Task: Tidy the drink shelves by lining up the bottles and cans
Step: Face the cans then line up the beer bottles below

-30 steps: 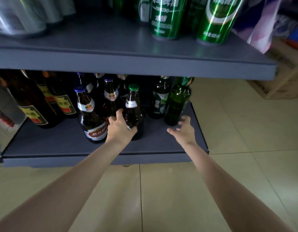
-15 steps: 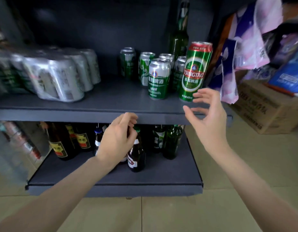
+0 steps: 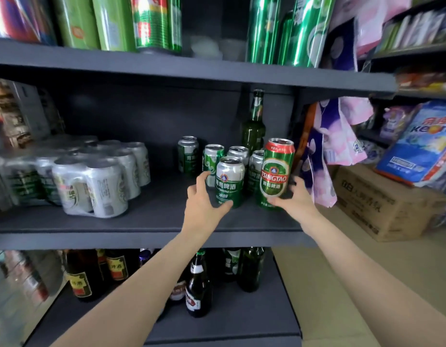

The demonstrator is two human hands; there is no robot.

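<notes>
On the middle dark grey metal shelf point(image 3: 151, 216), two cans at the near right are being handled. The tall green Tsingtao beer can with a red top band point(image 3: 275, 172) stands near the shelf's right end and is held low on its body by the right hand point(image 3: 295, 200): the thumb lies across the lower front of the can, and the fingers are wrapped round its right side, so the grip is closed on it. Just to its left, the shorter green-and-silver beer can point(image 3: 229, 181) stands upright on the shelf. The left hand point(image 3: 204, 204) is spread wide round this can's lower left side, with the thumb at its base and the fingertips point(image 3: 204, 175) beside its upper left; whether the fingers actually press the can cannot be told, and no closed grip is seen. The two cans stand close, with a narrow gap between them.

Behind them, a cluster of four small green-and-silver cans point(image 3: 211, 159) is seen farther back, and a tall green glass bottle point(image 3: 253, 126) stands at the far right. At the left of the same shelf lies a shrink-wrapped pack of silver cans point(image 3: 91, 176). On the bottom shelf point(image 3: 242, 324), dark brown glass bottles point(image 3: 199, 284) are grouped. A brown cardboard box point(image 3: 382, 206) sits on the floor to the right.
</notes>
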